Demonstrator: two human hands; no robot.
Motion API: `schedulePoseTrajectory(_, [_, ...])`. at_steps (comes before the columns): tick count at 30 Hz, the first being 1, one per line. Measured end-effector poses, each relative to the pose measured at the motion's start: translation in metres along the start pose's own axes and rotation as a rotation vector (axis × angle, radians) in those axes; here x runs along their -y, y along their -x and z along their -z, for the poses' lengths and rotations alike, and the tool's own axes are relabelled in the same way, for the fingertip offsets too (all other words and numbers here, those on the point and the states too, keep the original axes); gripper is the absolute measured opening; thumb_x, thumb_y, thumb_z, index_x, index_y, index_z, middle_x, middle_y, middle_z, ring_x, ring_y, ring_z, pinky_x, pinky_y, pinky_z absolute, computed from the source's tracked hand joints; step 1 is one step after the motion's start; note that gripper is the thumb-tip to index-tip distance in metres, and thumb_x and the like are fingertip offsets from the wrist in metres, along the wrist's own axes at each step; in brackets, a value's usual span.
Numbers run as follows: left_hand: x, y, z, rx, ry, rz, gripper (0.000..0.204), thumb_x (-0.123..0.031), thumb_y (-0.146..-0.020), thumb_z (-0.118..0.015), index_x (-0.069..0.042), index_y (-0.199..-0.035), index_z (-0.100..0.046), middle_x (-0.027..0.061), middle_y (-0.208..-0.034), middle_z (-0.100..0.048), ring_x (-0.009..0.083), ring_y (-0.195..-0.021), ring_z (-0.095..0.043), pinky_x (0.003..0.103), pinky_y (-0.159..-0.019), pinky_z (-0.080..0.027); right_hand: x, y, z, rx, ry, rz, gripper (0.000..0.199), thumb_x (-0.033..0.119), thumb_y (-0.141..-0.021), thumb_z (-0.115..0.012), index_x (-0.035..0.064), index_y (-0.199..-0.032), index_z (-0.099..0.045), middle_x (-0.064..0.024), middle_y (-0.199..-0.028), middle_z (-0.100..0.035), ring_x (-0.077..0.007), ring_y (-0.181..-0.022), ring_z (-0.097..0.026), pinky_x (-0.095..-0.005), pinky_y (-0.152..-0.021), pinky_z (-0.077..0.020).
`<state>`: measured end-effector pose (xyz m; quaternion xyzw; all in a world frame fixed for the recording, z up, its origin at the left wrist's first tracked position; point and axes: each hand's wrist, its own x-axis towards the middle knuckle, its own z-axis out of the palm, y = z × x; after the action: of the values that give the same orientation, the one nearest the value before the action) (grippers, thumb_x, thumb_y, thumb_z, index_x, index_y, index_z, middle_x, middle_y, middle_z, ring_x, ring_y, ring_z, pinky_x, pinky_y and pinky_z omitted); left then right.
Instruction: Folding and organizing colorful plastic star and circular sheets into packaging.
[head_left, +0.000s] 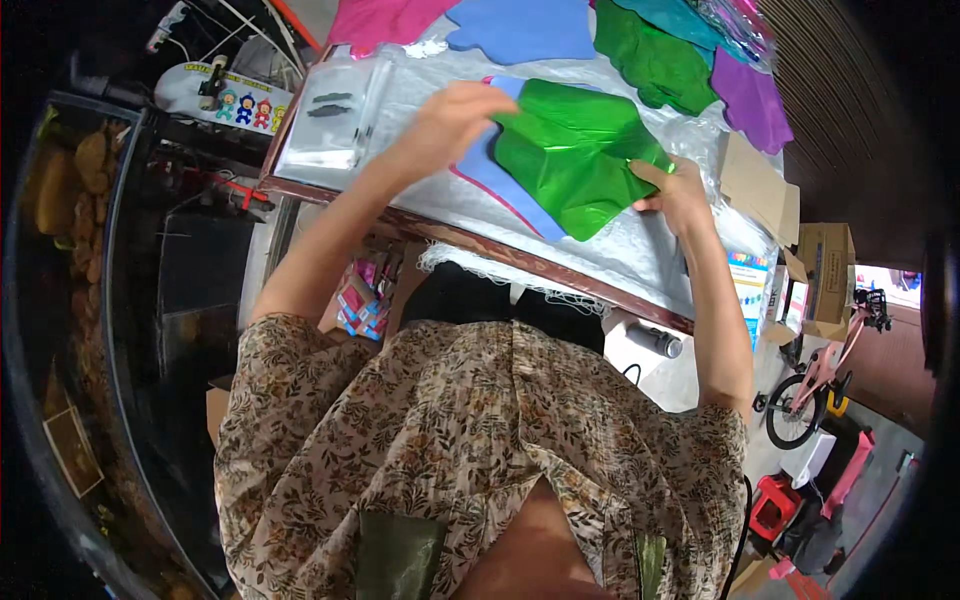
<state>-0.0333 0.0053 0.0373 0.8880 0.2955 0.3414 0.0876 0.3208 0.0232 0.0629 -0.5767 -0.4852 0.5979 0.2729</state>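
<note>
A shiny green foil sheet (572, 152) lies crumpled on a table covered with clear plastic (640, 250). My left hand (452, 118) grips its left edge, fingers closed over the foil. At the foil's lower right corner my right hand (676, 195) pinches it. Under the green foil lies a blue sheet (500, 178) with a pink edge showing beneath it.
More coloured sheets lie at the table's far side: pink (385, 20), blue (525, 28), dark green (655, 60), purple (752, 100). A clear plastic bag (335, 120) lies at the left. Cardboard boxes (825, 275) stand to the right, and a pink bicycle (815, 385) is on the floor below.
</note>
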Motion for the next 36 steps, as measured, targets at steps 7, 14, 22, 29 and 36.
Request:
schedulePoseTrajectory(7, [0.014,0.037,0.025,-0.061,0.020,0.366,0.044,-0.016,-0.086,-0.076,-0.009,-0.128,-0.065,0.0110,-0.132,-0.061,0.0319,-0.124,-0.055,0.043,-0.108,-0.041,-0.005,0.018,-0.021,-0.089,-0.091,0.029,0.034,0.014,-0.089,-0.076,-0.0085,-0.112,-0.065,-0.0115,-0.090,-0.071,-0.0166,-0.061,-0.065,-0.0256,-0.048,-0.0520])
schedulePoseTrajectory(14, [0.020,0.048,0.023,0.027,-0.003,0.379,0.047,-0.018,-0.084,-0.077,-0.009,-0.128,-0.064,0.0113,-0.135,-0.059,0.0324,-0.125,-0.053,0.042,-0.109,-0.041,-0.005,0.010,-0.027,-0.101,-0.002,0.013,0.032,0.014,-0.089,-0.077,-0.0071,-0.110,-0.066,-0.0106,-0.090,-0.070,-0.0159,-0.062,-0.064,-0.0255,-0.050,-0.0513])
schedulePoseTrajectory(22, [0.011,0.048,0.022,-0.134,0.066,0.358,0.047,-0.024,-0.081,-0.078,-0.009,-0.123,-0.066,0.0096,-0.130,-0.062,0.0308,-0.125,-0.054,0.044,-0.107,-0.040,0.007,-0.006,-0.026,-0.073,0.116,0.017,0.030,0.012,-0.088,-0.076,-0.0079,-0.108,-0.067,-0.0104,-0.089,-0.069,-0.0156,-0.062,-0.063,-0.0256,-0.047,-0.0502])
schedulePoseTrajectory(29, [-0.041,0.008,0.006,0.108,-0.090,0.196,0.044,-0.037,-0.079,-0.078,-0.010,-0.113,-0.067,0.0055,-0.123,-0.064,0.0271,-0.126,-0.052,0.048,-0.106,-0.035,0.007,-0.004,-0.014,-0.058,0.334,0.079,0.039,0.018,-0.086,-0.079,-0.0070,-0.113,-0.066,-0.0127,-0.082,-0.070,-0.0197,-0.060,-0.065,-0.0294,-0.048,-0.0534])
schedulePoseTrajectory(36, [-0.045,-0.022,0.011,0.262,-0.143,0.160,0.038,-0.031,-0.076,-0.081,-0.011,-0.105,-0.067,0.0074,-0.118,-0.065,0.0302,-0.120,-0.056,0.046,-0.103,-0.037,0.011,0.040,-0.015,-0.426,1.401,0.885,0.071,0.043,-0.083,-0.079,0.0043,-0.137,-0.056,-0.0222,-0.126,-0.065,-0.0364,-0.115,-0.065,-0.0553,-0.102,-0.0476])
